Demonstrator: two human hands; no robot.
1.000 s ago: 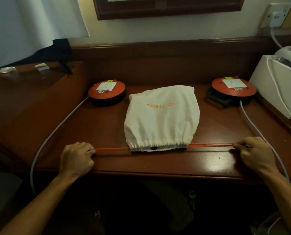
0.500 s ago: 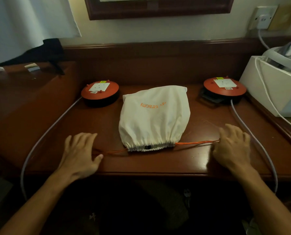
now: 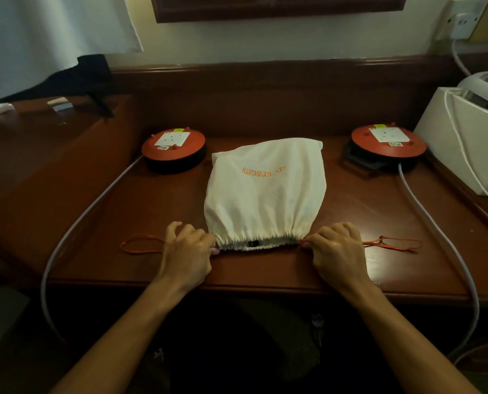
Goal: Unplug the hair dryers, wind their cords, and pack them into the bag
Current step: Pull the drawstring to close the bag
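While the bag (image 3: 265,194) lies mid-table (image 3: 351,274) with its long axis running 12 to 6, its gathered mouth sits at 6 between both hands, equally near. Left hand (image 3: 187,251) and right hand (image 3: 335,250) pinch the mouth's corners, fingers curled. Orange print, upside down, reads roughly "cracey".

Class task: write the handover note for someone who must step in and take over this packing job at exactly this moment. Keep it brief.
Left hand: pinching the gathered mouth of the bag at its left corner.
Right hand: pinching the right corner.
Bag lies on the desk, mouth cinched; orange drawstring loops lie slack on both sides.
Both cord reels show empty sockets. No hair dryers visible; the bag's contents cannot be seen.
Left: confirm the closure, tidy the drawstring.
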